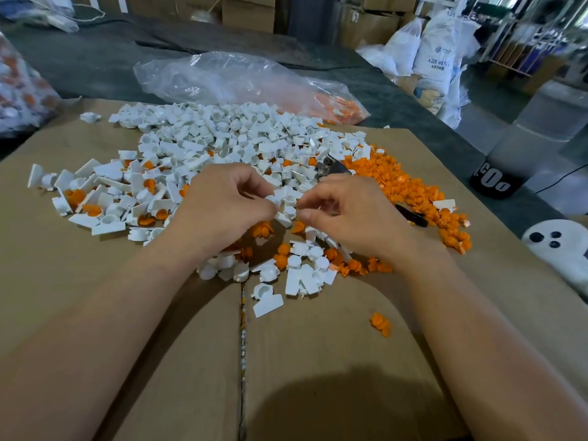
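Left hand (222,205) pinches a small white moulded plastic piece (275,198) between thumb and fingertips, the other fingers curled in. The piece sits at the very tips of that hand, just above centre of the frame and in the narrow gap between the two hands. The right hand (350,214) comes in from the right with its fingers curled, thumb and forefinger drawn close together just beside the piece. Whether they already nip it, or hold something of their own, I cannot tell.

The grip is shallow and the piece is small and smooth, so the likeliest slip is that it pops out when the second hand pushes or twists against it. It would then land in the loose scatter of white plastic parts (305,275) and ribbed orange plastic caps (281,257) directly below the hands, where it would look like every other piece. A sideways sweep of either forearm could also mix those parts further or push some into the open seam (242,329) of the brown cardboard sheet (95,281).

Behind the right hand lies a metal-headed hand tool with a black handle (331,167), partly covered by the knuckles and close enough to catch them. Farther up, the big heap of white parts (222,135) fills the middle of the frame. A spread of orange caps (410,189) lies at the right, and a crumpled clear plastic bag (222,74) lies at the upper centre.
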